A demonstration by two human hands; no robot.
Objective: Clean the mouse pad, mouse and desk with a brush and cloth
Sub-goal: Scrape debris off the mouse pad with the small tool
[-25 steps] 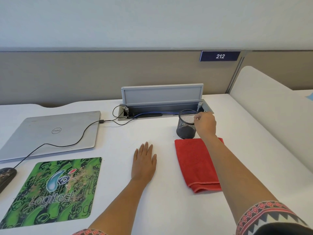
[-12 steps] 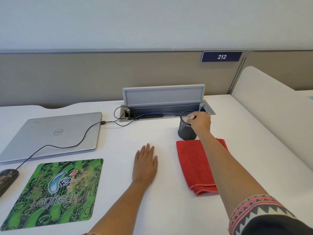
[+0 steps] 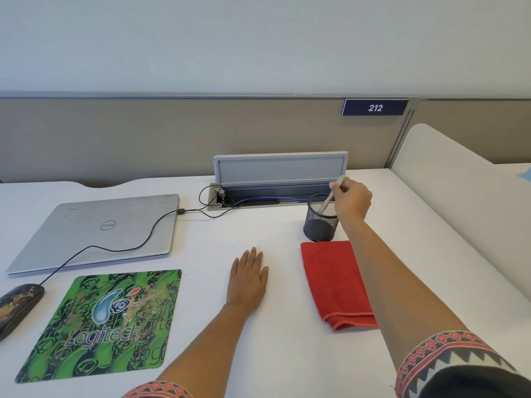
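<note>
The right hand (image 3: 352, 201) pinches the light, stiff brush (image 3: 327, 201) high on its handle, a sound hold, while the left hand (image 3: 248, 278) lies flat on the worktop (image 3: 273, 354).

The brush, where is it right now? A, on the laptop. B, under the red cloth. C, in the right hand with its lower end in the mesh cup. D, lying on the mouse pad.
C: the right hand grips the brush near its top, its lower end inside the mesh cup.
</note>
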